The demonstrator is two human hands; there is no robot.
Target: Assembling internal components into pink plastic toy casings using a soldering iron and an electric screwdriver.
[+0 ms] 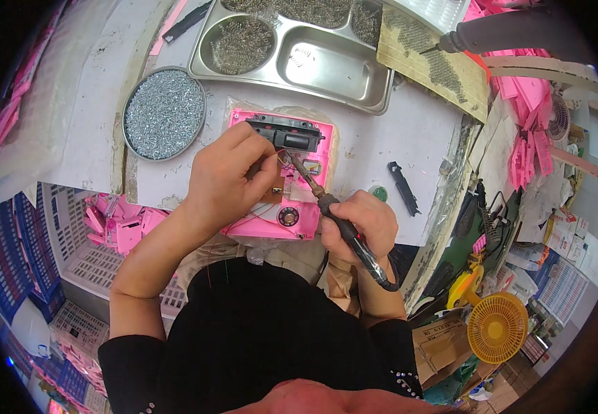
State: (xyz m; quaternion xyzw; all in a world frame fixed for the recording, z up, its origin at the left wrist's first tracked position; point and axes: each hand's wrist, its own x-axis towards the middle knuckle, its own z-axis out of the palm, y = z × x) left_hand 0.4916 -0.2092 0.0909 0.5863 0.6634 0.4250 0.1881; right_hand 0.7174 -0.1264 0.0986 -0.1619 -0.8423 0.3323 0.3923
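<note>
My right hand [368, 224] grips the dark handle of a soldering iron [342, 226], its metal tip slanting up and left into an open pink plastic housing [304, 226]. Close to the tip, the fingers of my left hand [233, 165] are pinched together beside thin wires; what lies between them is hidden. A black plastic part [292, 140] is set across the housing's far end. Nearer to me sit a small brown circuit board [273, 192], partly covered by my left hand, and a round black speaker [288, 217].
A round dish of small silvery screws [164, 114] stands left; a compartmented steel tray [288, 86] with metal bits lies beyond. A yellowish board [433, 65], a hanging dark power screwdriver [492, 34] and a loose black strip [403, 188] are on the right. A crate [92, 241] sits lower left.
</note>
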